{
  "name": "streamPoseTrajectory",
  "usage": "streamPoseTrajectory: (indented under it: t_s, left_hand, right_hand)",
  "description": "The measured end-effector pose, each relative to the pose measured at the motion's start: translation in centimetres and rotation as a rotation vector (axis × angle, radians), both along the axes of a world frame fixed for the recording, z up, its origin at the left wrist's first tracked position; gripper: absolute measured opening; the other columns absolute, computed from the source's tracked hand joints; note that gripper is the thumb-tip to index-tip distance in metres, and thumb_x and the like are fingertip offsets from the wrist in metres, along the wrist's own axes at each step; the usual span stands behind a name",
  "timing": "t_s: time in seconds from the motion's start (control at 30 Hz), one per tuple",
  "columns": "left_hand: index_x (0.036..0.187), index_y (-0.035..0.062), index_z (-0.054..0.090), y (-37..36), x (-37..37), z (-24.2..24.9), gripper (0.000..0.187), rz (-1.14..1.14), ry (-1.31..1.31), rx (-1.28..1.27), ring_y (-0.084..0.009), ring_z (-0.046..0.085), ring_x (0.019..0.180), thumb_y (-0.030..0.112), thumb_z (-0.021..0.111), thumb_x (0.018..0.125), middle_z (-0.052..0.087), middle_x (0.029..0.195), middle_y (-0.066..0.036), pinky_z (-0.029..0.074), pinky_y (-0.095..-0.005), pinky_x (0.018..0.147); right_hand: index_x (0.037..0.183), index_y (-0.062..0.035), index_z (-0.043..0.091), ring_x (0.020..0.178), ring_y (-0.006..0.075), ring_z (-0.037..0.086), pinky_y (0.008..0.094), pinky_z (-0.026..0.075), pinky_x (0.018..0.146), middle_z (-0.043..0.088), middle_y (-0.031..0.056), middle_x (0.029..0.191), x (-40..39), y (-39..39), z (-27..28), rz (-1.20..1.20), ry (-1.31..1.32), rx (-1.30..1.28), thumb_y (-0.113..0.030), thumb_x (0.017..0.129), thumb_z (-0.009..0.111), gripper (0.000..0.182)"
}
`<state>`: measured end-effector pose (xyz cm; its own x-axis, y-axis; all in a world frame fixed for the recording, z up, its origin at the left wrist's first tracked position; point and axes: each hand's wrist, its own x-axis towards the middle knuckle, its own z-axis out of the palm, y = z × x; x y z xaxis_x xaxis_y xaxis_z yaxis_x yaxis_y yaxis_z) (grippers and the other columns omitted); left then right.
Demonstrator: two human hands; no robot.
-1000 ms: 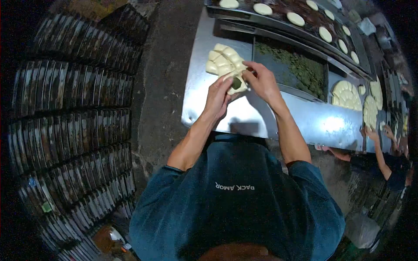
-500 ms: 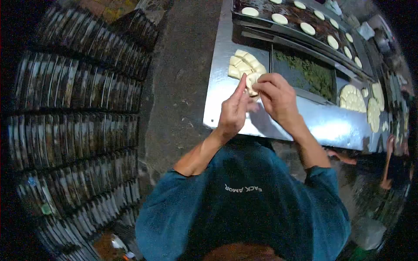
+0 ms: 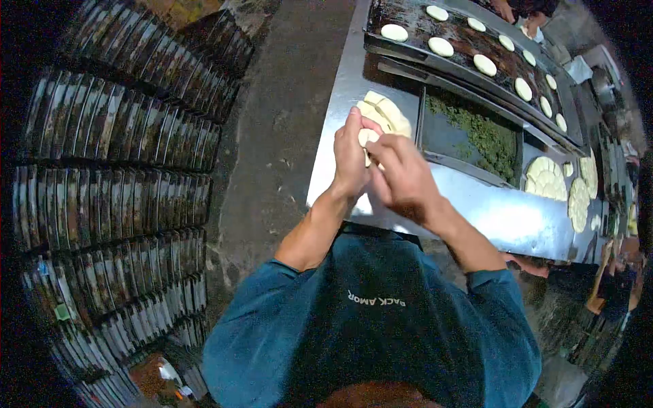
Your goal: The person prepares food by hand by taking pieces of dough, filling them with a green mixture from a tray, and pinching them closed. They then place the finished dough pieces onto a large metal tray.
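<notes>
My left hand (image 3: 349, 151) cups a small pale piece of dough (image 3: 367, 138), thumb and fingers around it. My right hand (image 3: 403, 171) is closed against the same piece, its fingertips at the edge; it is slightly blurred, and part of the dough is hidden behind the fingers. Just beyond the hands, a cluster of cut dough pieces (image 3: 389, 114) lies on the metal table (image 3: 449, 194). To the right of it sits a shallow tray (image 3: 442, 132) with a crumbly green filling (image 3: 493, 139).
At the back, a dark baking tray (image 3: 415, 58) carries several flat dough rounds (image 3: 485, 65). More dough (image 3: 546, 179) lies at the table's right. Stacked baking trays (image 3: 112, 211) fill the left side across the floor (image 3: 262, 136). Another person's hands (image 3: 505, 10) show at the top right.
Both hands have shifted slightly left with the dough piece. My right hand has turned more over it. The other person's hands have come into view at the far tray.
</notes>
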<state>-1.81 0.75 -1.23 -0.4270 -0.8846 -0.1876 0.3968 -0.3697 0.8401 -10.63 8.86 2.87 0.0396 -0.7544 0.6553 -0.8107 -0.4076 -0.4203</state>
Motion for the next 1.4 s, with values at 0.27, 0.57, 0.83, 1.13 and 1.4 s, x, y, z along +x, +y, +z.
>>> streamPoseTrajectory:
  t_s: [0.27, 0.57, 0.83, 1.13, 1.4]
  left_hand:
    - [0.1, 0.0013, 0.056, 0.5, 0.1, -0.6, 0.05, -0.142, -0.045, -0.072, -0.0093, 0.051, 0.061, 0.042, 0.026, 0.102, 0.056, 0.075, -0.005, 0.045, -0.0232, 0.053]
    - [0.098, 0.0009, 0.059, 1.6, 1.4, -6.1, 0.049, -0.132, -0.19, 0.159, -0.0162, 0.057, 0.07, 0.041, 0.031, 0.101, 0.058, 0.07, -0.008, 0.048, -0.0275, 0.061]
    - [0.103, 0.0024, 0.059, -2.6, 6.6, -24.1, 0.025, -0.229, -0.328, -0.349, -0.024, 0.061, 0.091, 0.019, 0.048, 0.089, 0.06, 0.111, -0.013, 0.049, -0.0334, 0.082]
    - [0.109, 0.0039, 0.062, -10.6, 24.9, -16.1, 0.027, 0.228, -0.825, -0.211, -0.0074, 0.052, 0.07, 0.024, 0.056, 0.092, 0.059, 0.087, -0.001, 0.042, -0.0229, 0.062]
    - [0.109, 0.0023, 0.063, 5.7, 27.2, -22.0, 0.025, 0.214, -0.928, 0.06, -0.0141, 0.06, 0.088, 0.021, 0.055, 0.094, 0.065, 0.101, -0.006, 0.049, -0.0284, 0.074]
  right_hand:
    - [0.094, -0.0026, 0.057, 0.072, 0.0285, 0.058, 0.0375, 0.048, 0.063, 0.055, 0.0127, 0.084, -3.3, -1.7, -0.4, -0.062, -0.427, 0.435, -0.008, 0.077, 0.066, 0.02]
    - [0.1, -0.0018, 0.057, 0.088, 0.0345, 0.057, 0.0392, 0.05, 0.073, 0.056, 0.0146, 0.1, 1.6, 1.4, -3.3, 0.025, -0.003, 0.223, 0.002, 0.075, 0.064, 0.027]
    - [0.093, -0.0042, 0.057, 0.085, 0.0319, 0.056, 0.0395, 0.048, 0.071, 0.056, 0.0133, 0.091, -1.4, 10.7, -13.1, -0.126, 0.202, 0.626, 0.005, 0.068, 0.058, 0.026]
    - [0.12, -0.0105, 0.059, 0.099, 0.0326, 0.057, 0.0382, 0.045, 0.088, 0.061, 0.0148, 0.112, -1.3, 6.3, -4.4, -0.269, -0.154, 0.818, -0.031, 0.092, 0.053, 0.035]
    - [0.13, -0.0042, 0.044, 0.126, 0.0368, 0.037, 0.0548, 0.026, 0.104, 0.043, 0.0218, 0.133, 0.4, 2.1, -18.2, -0.308, 0.346, 0.456, -0.029, 0.091, 0.049, 0.047]
